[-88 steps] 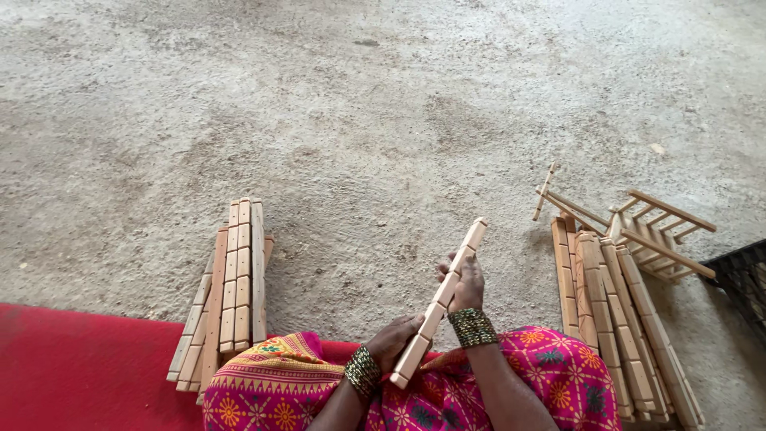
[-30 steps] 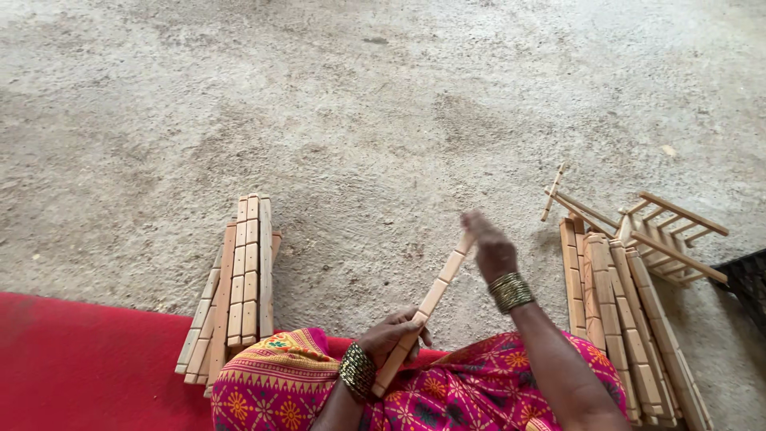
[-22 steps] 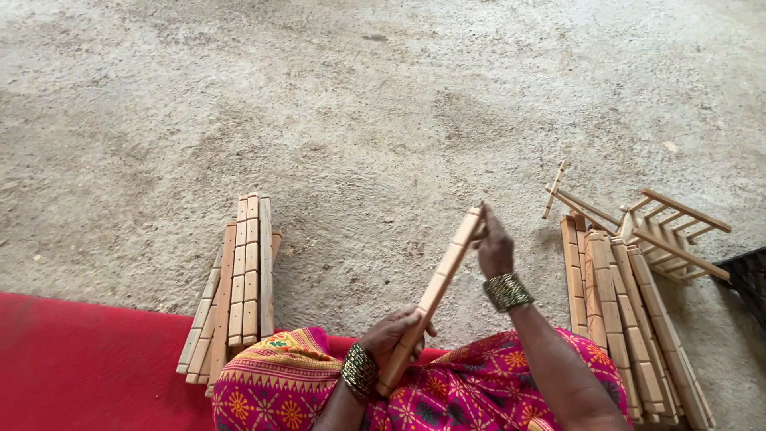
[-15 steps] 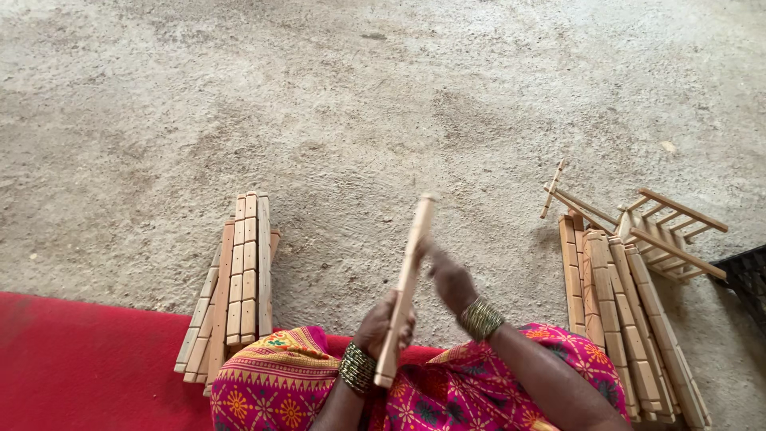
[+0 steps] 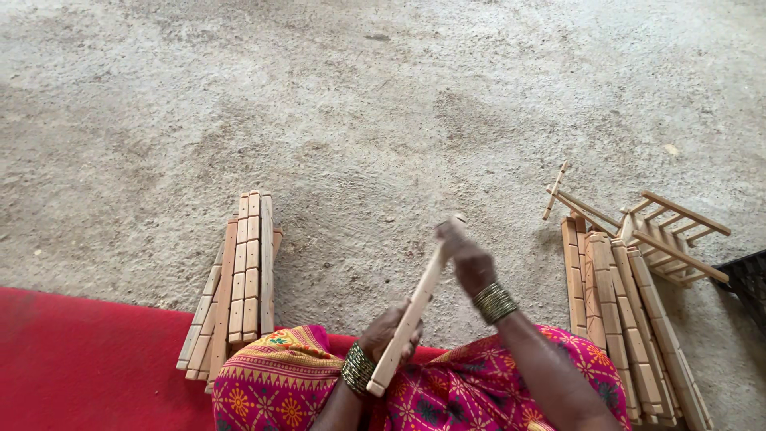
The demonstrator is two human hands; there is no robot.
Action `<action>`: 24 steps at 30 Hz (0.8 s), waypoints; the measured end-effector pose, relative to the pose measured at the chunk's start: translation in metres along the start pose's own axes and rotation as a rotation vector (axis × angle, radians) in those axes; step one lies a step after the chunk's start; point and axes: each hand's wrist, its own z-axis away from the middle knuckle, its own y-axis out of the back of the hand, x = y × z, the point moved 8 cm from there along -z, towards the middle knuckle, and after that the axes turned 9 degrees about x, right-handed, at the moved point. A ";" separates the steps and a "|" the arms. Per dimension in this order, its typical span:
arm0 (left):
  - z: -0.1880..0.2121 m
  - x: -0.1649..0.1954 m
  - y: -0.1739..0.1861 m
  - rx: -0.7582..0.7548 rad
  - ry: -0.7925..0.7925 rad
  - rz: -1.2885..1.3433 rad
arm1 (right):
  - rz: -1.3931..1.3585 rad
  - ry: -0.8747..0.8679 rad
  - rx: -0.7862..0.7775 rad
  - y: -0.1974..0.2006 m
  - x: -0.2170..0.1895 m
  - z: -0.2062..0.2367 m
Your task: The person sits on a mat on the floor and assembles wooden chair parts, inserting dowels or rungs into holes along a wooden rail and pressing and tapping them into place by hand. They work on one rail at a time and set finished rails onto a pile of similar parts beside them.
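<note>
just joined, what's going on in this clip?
A seated person holds a long notched wooden slat over their lap: left hand grips its lower end, right hand is at its upper end. A stack of similar wooden slats lies on the concrete floor to their left, another pile plus small wooden ladder-like frames to their right.

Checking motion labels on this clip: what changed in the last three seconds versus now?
The right hand left the wooden strip's middle, swung out to the right, and now sits at its far tip. The strip tipped more upright half a second ago, then leaned right again. The left hand kept its grip at the near end. The stack of strips on the left and the pile on the right stayed put.
</note>
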 end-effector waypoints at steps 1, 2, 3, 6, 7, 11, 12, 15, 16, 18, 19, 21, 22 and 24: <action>0.003 -0.002 -0.005 -0.026 0.008 -0.042 | 0.230 0.069 0.036 0.008 0.007 -0.001; 0.005 -0.004 -0.010 -0.054 0.017 -0.082 | 0.462 0.138 0.071 0.013 0.013 -0.004; 0.005 -0.002 -0.010 -0.043 -0.005 -0.075 | 0.695 0.205 0.106 0.015 0.013 -0.006; -0.001 0.002 -0.001 0.028 -0.038 0.005 | 0.103 0.120 0.086 -0.002 0.001 0.003; -0.004 0.004 0.006 0.073 -0.030 0.064 | 0.246 0.018 -0.106 -0.023 0.000 0.016; -0.007 0.018 0.027 0.220 -0.153 0.140 | 0.118 0.399 -0.195 -0.055 -0.090 0.061; -0.005 0.022 0.030 0.257 -0.195 0.146 | 0.163 0.507 -0.169 -0.058 -0.103 0.066; 0.002 0.029 0.031 0.345 -0.252 0.055 | 0.445 0.442 -0.335 -0.068 -0.075 0.053; 0.003 0.029 0.028 0.361 -0.234 -0.046 | 0.562 0.356 -0.429 -0.069 -0.050 0.045; 0.003 0.030 0.014 0.288 -0.210 -0.226 | 0.565 0.214 -0.258 -0.038 -0.013 0.018; 0.003 0.028 0.004 0.203 -0.201 -0.303 | 0.577 0.230 -0.143 -0.021 -0.002 0.009; 0.004 0.029 -0.006 0.166 -0.248 -0.551 | 0.607 0.220 -0.050 -0.002 0.012 0.004; 0.005 0.030 -0.007 0.213 -0.304 -0.724 | 0.627 0.192 -0.072 -0.002 0.016 0.003; 0.005 0.033 -0.005 0.328 -0.331 -0.945 | 0.558 0.139 -0.159 -0.014 0.016 0.013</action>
